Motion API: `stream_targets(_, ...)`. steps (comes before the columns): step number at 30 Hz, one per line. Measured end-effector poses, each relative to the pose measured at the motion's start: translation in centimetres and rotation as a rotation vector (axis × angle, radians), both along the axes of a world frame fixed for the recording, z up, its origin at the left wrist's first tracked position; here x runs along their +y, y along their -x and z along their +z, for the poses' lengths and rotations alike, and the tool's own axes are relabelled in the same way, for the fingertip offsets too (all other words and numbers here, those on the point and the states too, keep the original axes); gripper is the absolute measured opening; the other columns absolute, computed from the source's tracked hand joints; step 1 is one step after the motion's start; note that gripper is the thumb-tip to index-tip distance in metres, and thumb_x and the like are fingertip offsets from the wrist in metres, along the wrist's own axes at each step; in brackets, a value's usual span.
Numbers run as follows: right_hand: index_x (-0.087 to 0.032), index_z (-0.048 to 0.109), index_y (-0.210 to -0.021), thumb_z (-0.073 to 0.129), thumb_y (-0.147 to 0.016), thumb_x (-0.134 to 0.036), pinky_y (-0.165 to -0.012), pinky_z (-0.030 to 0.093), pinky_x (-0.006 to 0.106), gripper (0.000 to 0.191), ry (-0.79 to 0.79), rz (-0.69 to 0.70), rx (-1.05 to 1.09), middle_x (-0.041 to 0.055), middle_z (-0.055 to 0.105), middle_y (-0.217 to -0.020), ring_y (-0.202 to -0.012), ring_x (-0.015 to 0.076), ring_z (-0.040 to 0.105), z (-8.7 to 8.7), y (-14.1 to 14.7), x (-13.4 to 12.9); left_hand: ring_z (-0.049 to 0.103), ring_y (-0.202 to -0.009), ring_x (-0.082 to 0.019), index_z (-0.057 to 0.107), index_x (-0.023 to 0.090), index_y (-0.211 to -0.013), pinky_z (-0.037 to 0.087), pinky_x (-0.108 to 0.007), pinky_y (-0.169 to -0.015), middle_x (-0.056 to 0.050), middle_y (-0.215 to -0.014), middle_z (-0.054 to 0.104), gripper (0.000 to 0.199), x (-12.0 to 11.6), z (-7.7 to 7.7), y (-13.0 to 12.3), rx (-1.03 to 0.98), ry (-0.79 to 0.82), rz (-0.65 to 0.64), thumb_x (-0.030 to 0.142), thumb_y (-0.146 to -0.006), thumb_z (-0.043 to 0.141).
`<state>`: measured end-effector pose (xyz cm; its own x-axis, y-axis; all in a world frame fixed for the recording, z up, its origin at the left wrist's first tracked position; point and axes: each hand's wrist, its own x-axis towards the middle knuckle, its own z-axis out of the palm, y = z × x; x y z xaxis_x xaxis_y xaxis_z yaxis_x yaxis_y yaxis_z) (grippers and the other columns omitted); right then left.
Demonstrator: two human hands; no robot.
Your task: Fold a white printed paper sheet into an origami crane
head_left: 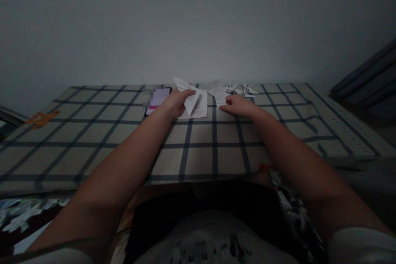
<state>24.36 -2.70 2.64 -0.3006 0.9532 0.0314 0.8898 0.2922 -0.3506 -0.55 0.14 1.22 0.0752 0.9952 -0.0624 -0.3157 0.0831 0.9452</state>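
My left hand [178, 102] grips a folded piece of printed paper [192, 101], its thumb lying over the top and its pointed corners sticking up and down. Beneath that hand, a flat printed sheet [203, 107] rests on the checked tablecloth. My right hand [235, 104] pinches the lower right edge of a second piece of printed paper [218, 92], which looks partly folded. Just beyond the right hand sit two folded paper cranes [230, 88] with pointed tips, close together. Some of the left fingers are hidden behind the paper.
A phone [157, 100] with a lit screen lies left of the left hand. An orange tie [42, 119] is at the cloth's left side. The checked tablecloth [198, 161] covers the table, which meets a plain wall [198, 24] at the back. Dark fabric [368, 70] hangs at right.
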Motion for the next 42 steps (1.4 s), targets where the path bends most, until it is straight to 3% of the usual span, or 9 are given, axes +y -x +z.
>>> stream_targets(5,-0.015,0.069,-0.079,0.048,-0.108,-0.037,-0.068,0.035,0.028,0.041,-0.027,-0.028,0.064,0.0084,0.074,-0.084,-0.074,0.0167,0.060,-0.4,-0.5,-0.2,0.073,-0.074,-0.016,0.067,0.013,-0.094,0.063,-0.035,-0.091,-0.005,-0.087,0.076,0.024,-0.1,-0.1,-0.3,-0.032,-0.035,0.064,-0.005,-0.079,0.067)
stream_targets(7,-0.014,0.073,-0.088,0.042,-0.110,-0.036,-0.068,0.037,0.028,0.044,-0.033,-0.084,0.111,0.0091,0.076,-0.086,-0.074,0.0172,0.062,-0.4,-0.6,0.3,0.075,-0.076,-0.017,0.068,0.013,-0.095,0.064,-0.036,-0.092,-0.006,-0.091,0.077,0.024,-0.2,-0.1,-0.3,-0.044,-0.043,0.065,-0.005,-0.079,0.067)
stream_targets(10,-0.012,0.078,-0.097,0.039,-0.111,-0.035,-0.072,0.038,0.030,0.047,-0.108,-0.151,0.037,0.0142,0.080,-0.100,-0.088,0.0214,0.069,0.0,-0.8,1.2,0.075,-0.078,-0.018,0.068,0.013,-0.096,0.064,-0.040,-0.094,-0.007,-0.092,0.078,0.022,-0.4,-0.1,-0.4,-0.040,-0.036,0.060,-0.002,-0.079,0.069)
stream_targets(15,-0.016,0.081,-0.115,0.055,-0.103,-0.047,-0.077,0.045,0.036,0.042,-0.128,-0.220,-0.212,0.0181,0.079,-0.124,-0.110,0.0343,0.073,0.2,-1.0,1.9,0.075,-0.078,-0.019,0.069,0.012,-0.095,0.064,-0.044,-0.099,-0.008,-0.090,0.077,0.021,-0.6,-0.2,-0.5,-0.023,-0.041,0.068,0.001,-0.077,0.071)
stream_targets(25,-0.017,0.078,-0.126,0.032,-0.111,-0.049,-0.092,0.056,0.048,0.058,-0.145,-0.180,-0.295,0.0204,0.076,-0.131,-0.121,0.0389,0.073,1.7,0.1,1.8,0.075,-0.079,-0.020,0.071,0.014,-0.096,0.062,-0.047,-0.102,-0.008,-0.092,0.076,0.023,-0.2,-0.6,-0.4,0.002,-0.052,0.065,0.004,-0.075,0.076)
stream_targets(34,-0.012,0.079,-0.122,0.053,-0.105,-0.049,-0.092,0.060,0.049,0.048,-0.202,-0.266,-0.402,0.0218,0.078,-0.126,-0.119,0.0411,0.074,0.9,0.5,1.5,0.077,-0.079,-0.021,0.071,0.016,-0.097,0.062,-0.049,-0.102,-0.009,-0.096,0.079,0.025,0.1,-0.8,-0.2,0.026,-0.031,0.063,0.006,-0.075,0.078)
stream_targets(39,-0.015,0.067,-0.137,0.064,-0.100,-0.045,-0.088,0.059,0.046,0.048,-0.294,-0.330,-0.365,0.0214,0.079,-0.121,-0.113,0.0394,0.076,2.2,0.5,0.5,0.076,-0.079,-0.019,0.071,0.017,-0.104,0.065,-0.040,-0.093,-0.007,-0.097,0.080,0.028,-0.1,-0.6,-0.3,-0.017,-0.032,0.044,0.010,-0.078,0.080)
stream_targets(42,-0.021,0.067,-0.139,0.058,-0.103,-0.045,-0.088,0.056,0.044,0.044,-0.356,-0.250,-0.245,0.0185,0.078,-0.124,-0.115,0.0374,0.075,3.1,1.6,-0.4,0.074,-0.077,-0.016,0.071,0.017,-0.104,0.064,-0.032,-0.086,-0.006,-0.094,0.079,0.022,-0.2,-0.5,-0.4,-0.067,-0.077,0.006,0.020,-0.085,0.081)
